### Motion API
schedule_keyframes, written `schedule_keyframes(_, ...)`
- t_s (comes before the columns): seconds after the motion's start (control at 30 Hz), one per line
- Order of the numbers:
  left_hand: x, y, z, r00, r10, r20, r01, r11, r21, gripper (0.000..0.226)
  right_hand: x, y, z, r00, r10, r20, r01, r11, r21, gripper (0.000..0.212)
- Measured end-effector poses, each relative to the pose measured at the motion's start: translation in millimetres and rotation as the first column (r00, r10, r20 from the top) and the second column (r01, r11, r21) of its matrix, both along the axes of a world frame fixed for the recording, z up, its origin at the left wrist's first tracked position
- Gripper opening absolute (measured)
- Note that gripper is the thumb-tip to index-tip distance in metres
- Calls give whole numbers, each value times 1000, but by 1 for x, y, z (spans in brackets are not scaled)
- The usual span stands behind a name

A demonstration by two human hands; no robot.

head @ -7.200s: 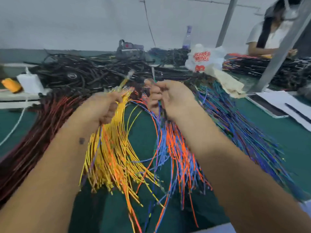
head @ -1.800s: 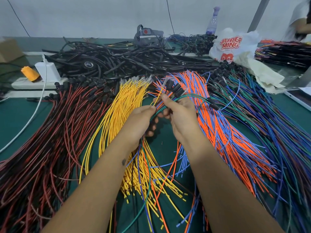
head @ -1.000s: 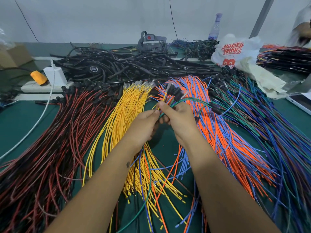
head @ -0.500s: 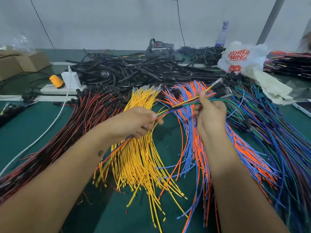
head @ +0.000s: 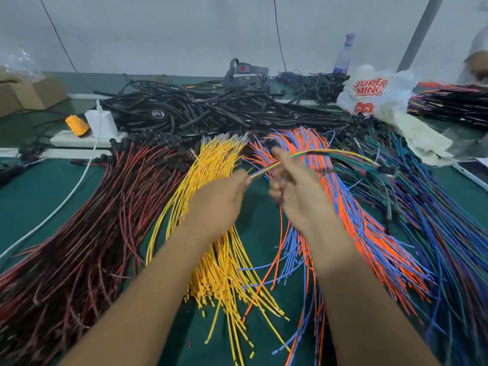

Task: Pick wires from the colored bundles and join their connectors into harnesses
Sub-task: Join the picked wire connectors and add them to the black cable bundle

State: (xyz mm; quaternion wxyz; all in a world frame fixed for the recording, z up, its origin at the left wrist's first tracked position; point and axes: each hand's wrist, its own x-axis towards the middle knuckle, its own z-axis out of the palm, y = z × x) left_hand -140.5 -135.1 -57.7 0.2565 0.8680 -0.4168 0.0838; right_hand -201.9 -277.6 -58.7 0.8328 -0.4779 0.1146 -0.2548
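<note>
Head view, multicoloured harness (head: 327,154), black connectors (head: 386,170)

Half a second back the right hand (head: 298,191) was out to the right, pinching the joined wires (head: 330,154) near their black connectors (head: 386,169). Now it has slid back along them, close to the left hand (head: 219,199), and the connectors hang free beyond it.

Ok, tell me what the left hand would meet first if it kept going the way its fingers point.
The left hand, gripping the joined wires, points up and right. Likely first: the right hand, close beside it; past that, the orange and blue bundle. Depth is unclear.
</note>
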Motion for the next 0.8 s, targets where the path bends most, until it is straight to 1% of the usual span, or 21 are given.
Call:
schedule_keyframes(0.03,0,-3,-5,1000,-2,17,2,1000,9,24,2,3,-3,997,16,-81,-23,995,-94,11)
schedule_keyframes(0.1,4,-5,-11,997,-13,70,12,1000,20,22,4,9,-9,974,12,-224,-81,950,-302,18)
schedule_keyframes(0.13,5,-4,-13,995,-23,95,21,999,24,23,5,12,-11,965,10,-261,-110,922,-370,24)
schedule_keyframes(0.17,7,-2,-14,993,-35,114,32,999,28,25,5,15,-12,963,19,-270,-129,909,-397,27)
schedule_keyframes(0.27,8,0,-15,988,-62,141,59,998,27,24,6,18,-12,974,29,-223,-116,914,-388,28)
schedule_keyframes(0.37,9,-3,-16,988,-69,135,63,997,44,24,8,17,-12,976,-47,-211,-36,927,-374,25)
schedule_keyframes(0.4,11,-4,-17,988,-59,140,52,997,57,24,9,15,-12,976,-89,-200,15,938,-345,24)
schedule_keyframes(0.5,17,-1,-21,992,-8,129,-1,998,70,31,10,8,-12,965,-221,-141,192,962,-192,21)
schedule_keyframes(0.57,18,1,-21,990,-6,144,1,999,39,33,11,6,-12,961,-250,-115,236,964,-120,21)
schedule_keyframes(0.63,17,2,-20,984,-23,175,22,1000,6,31,11,7,-12,969,-215,-119,208,976,-69,21)
schedule_keyframes(0.67,15,2,-20,981,-36,189,37,999,-1,30,11,8,-12,976,-174,-134,166,984,-66,20)
schedule_keyframes(0.73,11,2,-19,975,-71,213,73,997,-2,26,10,11,-12,981,-66,-181,42,991,-131,19)
schedule_keyframes(0.8,10,1,-20,972,-91,215,94,996,-7,24,9,14,-14,973,17,-230,-68,974,-215,23)
